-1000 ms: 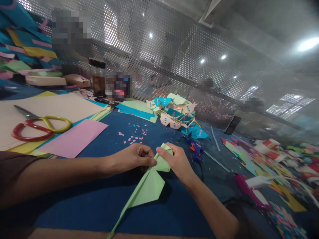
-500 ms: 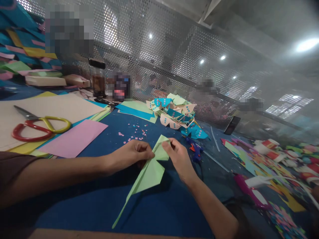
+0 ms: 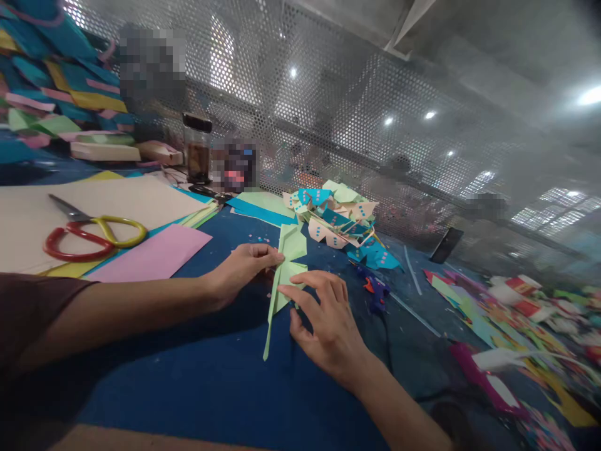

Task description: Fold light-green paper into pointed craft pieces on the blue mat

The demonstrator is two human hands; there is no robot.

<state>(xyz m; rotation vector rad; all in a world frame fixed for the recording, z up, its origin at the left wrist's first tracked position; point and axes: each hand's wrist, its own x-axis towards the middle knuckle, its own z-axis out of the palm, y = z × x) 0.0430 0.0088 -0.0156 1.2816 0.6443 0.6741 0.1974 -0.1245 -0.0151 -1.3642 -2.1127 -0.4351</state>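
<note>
My left hand [image 3: 244, 270] pinches a light green paper butterfly [image 3: 293, 243] at the middle of its folded edge. Two wing-like lobes spread to the right of that edge, and a thin green strip runs from it down toward me. My right hand [image 3: 331, 329] is open, thumb and fingers apart, over the lower lobe. Its index fingertip lies at the strip; whether it touches is hard to tell. The fingers hide part of the lower lobe.
Scissors [image 3: 113, 235] and a pink sheet [image 3: 154, 254] lie on stacked paper at left. Behind stand a jar [image 3: 198, 150] and a pile of paper butterflies [image 3: 335, 216]. At right are a glue gun [image 3: 377, 293], a phone [image 3: 446, 245] and a magenta power strip [image 3: 488, 382].
My right hand has let go of the upper lobe and moved down, fingers opening. The butterfly has turned more upright and sits farther away. The view has shifted slightly.
</note>
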